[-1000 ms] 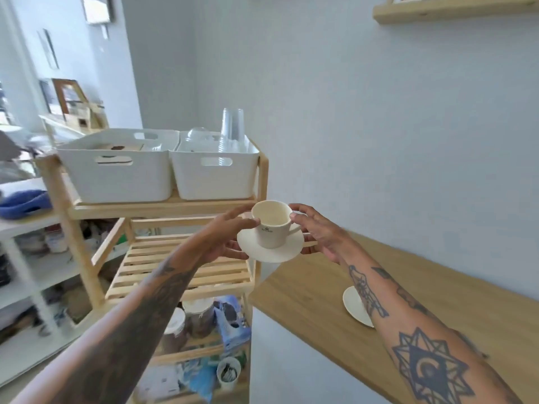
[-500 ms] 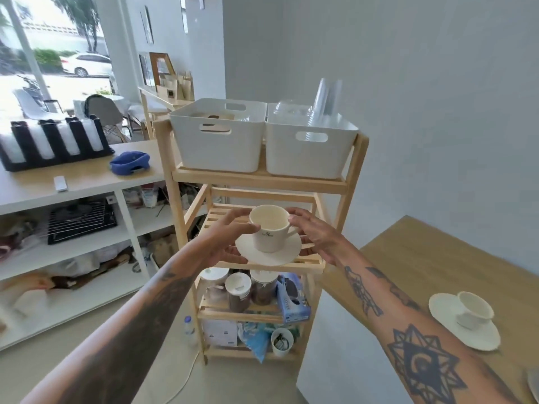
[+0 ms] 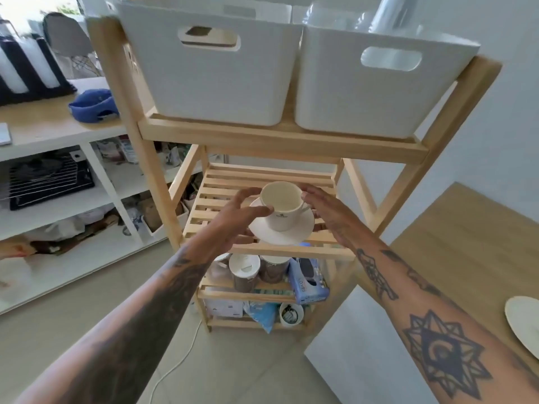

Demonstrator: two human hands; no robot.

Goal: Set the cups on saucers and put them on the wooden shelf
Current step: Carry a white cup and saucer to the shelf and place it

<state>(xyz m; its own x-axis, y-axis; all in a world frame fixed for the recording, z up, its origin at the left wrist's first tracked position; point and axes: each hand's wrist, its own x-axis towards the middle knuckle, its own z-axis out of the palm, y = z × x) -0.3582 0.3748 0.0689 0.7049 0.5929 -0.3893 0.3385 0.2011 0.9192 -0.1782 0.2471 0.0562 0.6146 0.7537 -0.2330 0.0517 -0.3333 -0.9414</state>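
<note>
A cream cup (image 3: 282, 206) stands upright on a cream saucer (image 3: 287, 232), held over the front part of the slatted middle level of the wooden shelf (image 3: 221, 182). My left hand (image 3: 236, 214) grips the saucer's left side, thumb against the cup. My right hand (image 3: 329, 214) holds the saucer's right side by the cup's handle. Whether the saucer touches the slats is unclear. Another cream saucer (image 3: 523, 322) lies on the wooden table at the right edge.
Two white bins (image 3: 221, 80) (image 3: 364, 94) fill the shelf's top level just above the cup. Jars (image 3: 244, 272) and a blue box (image 3: 309, 279) sit on the lower level. A white counter with a blue cap (image 3: 93, 105) stands left; the wooden table (image 3: 472, 246) is right.
The view has moved closer to the shelf and tilted down. Both hands have carried the cup and saucer forward, in under the top level and over the middle slats.
</note>
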